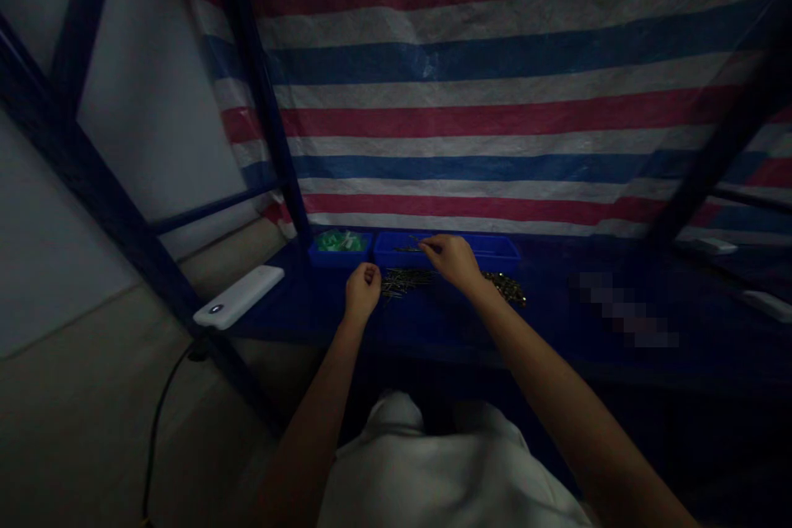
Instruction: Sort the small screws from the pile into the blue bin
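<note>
My right hand (454,261) is over the long blue tray (495,249), its thumb and fingertips pinched together. A thin screw-like piece (414,237) seems to stick out from the pinch, though it is small and dim. A few thin metal pieces (405,248) lie in the tray below. My left hand (362,291) is closed, its fingers curled, just left of a pile of long thin screws (405,281) on the blue table. What its fingers hold, if anything, is hidden. A pile of short brass-coloured fittings (508,287) lies beyond my right wrist, partly covered by it.
A smaller blue tray (339,258) with green plastic bags stands left of the long one. A white power bank-like box (240,297) lies at the left table edge, near a black cable (158,412). Blue metal posts (263,91) and a striped tarp (470,124) enclose the table (557,322).
</note>
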Demonstrator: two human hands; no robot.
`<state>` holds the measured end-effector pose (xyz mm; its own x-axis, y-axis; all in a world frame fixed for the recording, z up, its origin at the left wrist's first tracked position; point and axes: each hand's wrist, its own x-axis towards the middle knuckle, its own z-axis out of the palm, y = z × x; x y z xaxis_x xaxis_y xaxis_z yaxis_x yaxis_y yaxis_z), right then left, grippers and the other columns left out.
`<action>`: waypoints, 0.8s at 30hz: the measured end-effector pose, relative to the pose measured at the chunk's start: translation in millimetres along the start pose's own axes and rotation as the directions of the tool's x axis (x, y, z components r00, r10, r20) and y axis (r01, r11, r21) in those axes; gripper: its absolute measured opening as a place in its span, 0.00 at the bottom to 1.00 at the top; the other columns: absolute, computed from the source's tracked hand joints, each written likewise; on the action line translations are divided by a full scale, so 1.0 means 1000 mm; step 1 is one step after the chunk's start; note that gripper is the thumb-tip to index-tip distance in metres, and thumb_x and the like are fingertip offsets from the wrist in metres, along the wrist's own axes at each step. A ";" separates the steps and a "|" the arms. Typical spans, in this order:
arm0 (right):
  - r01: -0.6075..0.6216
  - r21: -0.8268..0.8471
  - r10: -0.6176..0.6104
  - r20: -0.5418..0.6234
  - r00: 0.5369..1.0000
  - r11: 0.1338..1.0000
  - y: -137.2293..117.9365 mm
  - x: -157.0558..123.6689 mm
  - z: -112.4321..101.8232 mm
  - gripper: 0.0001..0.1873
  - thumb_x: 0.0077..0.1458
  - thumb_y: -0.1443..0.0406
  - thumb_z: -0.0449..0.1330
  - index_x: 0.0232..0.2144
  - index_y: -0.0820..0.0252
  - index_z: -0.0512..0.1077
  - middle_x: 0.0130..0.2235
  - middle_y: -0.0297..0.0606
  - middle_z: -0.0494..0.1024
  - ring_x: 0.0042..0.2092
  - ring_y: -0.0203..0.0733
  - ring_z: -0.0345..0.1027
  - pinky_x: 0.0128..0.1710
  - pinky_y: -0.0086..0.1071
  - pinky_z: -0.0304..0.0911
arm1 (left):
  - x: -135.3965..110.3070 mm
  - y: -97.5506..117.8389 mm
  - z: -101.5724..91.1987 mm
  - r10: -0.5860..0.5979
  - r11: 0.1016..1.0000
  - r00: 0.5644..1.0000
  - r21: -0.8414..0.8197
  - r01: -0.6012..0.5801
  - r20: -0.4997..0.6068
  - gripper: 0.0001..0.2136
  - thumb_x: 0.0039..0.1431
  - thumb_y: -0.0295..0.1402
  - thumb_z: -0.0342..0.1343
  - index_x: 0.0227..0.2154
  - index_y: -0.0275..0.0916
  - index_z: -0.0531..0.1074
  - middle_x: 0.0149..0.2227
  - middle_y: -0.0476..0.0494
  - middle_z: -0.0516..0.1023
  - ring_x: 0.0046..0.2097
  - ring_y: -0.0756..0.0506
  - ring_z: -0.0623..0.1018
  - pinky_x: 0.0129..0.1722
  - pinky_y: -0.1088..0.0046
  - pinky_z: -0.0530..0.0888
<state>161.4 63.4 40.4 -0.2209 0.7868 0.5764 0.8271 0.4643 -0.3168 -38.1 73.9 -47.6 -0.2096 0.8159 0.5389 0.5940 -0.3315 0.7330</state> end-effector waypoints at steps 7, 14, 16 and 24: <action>-0.192 -0.086 0.199 0.088 0.976 0.978 0.000 0.045 0.031 0.14 0.55 0.60 0.52 0.38 0.59 0.75 0.39 0.42 0.78 0.41 0.42 0.71 0.40 0.30 0.61 | -0.001 0.003 0.000 0.015 0.999 1.000 0.028 -0.016 0.007 0.04 0.50 0.29 0.49 0.27 0.37 0.67 0.27 0.47 0.72 0.29 0.50 0.71 0.33 0.74 0.68; -0.253 -0.111 0.265 0.113 0.958 0.961 0.006 0.036 0.052 0.14 0.55 0.60 0.52 0.40 0.57 0.72 0.39 0.42 0.77 0.41 0.42 0.71 0.40 0.32 0.62 | -0.005 0.009 -0.005 0.018 0.996 1.000 0.089 -0.019 0.012 0.03 0.51 0.29 0.48 0.27 0.38 0.67 0.27 0.48 0.72 0.31 0.50 0.71 0.35 0.73 0.67; -0.231 -0.068 0.236 0.075 0.969 0.971 0.007 0.026 0.050 0.13 0.55 0.60 0.52 0.40 0.57 0.73 0.39 0.41 0.77 0.40 0.42 0.71 0.39 0.31 0.62 | -0.012 0.016 -0.011 0.030 0.986 0.999 0.165 -0.034 0.027 0.03 0.52 0.30 0.49 0.26 0.38 0.67 0.27 0.48 0.73 0.32 0.49 0.71 0.36 0.71 0.66; -0.065 0.211 0.084 -0.082 0.993 0.975 0.000 -0.018 0.047 0.11 0.55 0.64 0.52 0.38 0.58 0.73 0.39 0.38 0.77 0.39 0.39 0.70 0.40 0.31 0.63 | -0.054 0.035 -0.033 0.071 0.818 0.959 0.533 -0.214 0.275 0.07 0.55 0.37 0.49 0.30 0.39 0.67 0.36 0.43 0.72 0.41 0.42 0.69 0.37 0.65 0.62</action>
<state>140.7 68.0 -5.3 -0.1076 0.7870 0.6074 0.7123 0.4873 -0.5052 -31.2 2.8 -37.0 0.0552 0.8889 0.4548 0.9451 -0.1934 0.2633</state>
